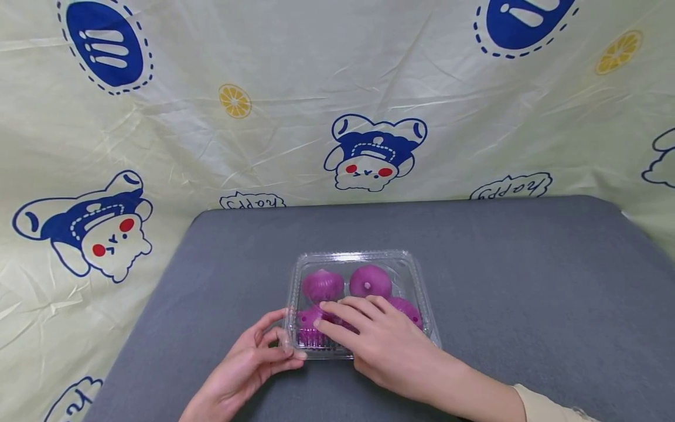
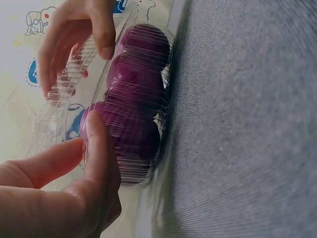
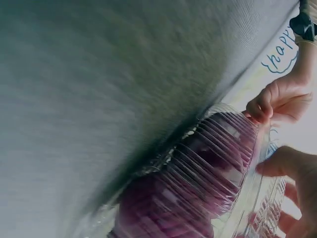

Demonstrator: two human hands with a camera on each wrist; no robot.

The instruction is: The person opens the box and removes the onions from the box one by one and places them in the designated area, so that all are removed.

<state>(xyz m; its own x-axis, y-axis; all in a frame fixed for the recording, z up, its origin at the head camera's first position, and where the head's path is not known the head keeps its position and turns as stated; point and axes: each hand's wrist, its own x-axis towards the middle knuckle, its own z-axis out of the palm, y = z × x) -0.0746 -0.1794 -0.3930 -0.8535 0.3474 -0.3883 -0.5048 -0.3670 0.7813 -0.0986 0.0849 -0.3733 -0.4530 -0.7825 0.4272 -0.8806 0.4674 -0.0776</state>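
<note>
A clear plastic clamshell box (image 1: 364,257) sits on the grey table, holding several round purple onion-like things (image 1: 371,281) whose exact kind I cannot tell. My left hand (image 1: 248,357) is at its front left corner, thumb and forefinger pinching the rim, as the left wrist view shows. Over the front of the ribbed lid (image 2: 74,74) lies my right hand (image 1: 392,346), fingers spread across the top. In the right wrist view its thumb (image 3: 277,162) touches the front rim. The lid stands at a slant above the base in the left wrist view.
The grey cloth-covered table (image 1: 527,281) extends around the box on every side. Behind and to the left hangs a pale curtain (image 1: 295,53) printed with cartoon figures and orange slices.
</note>
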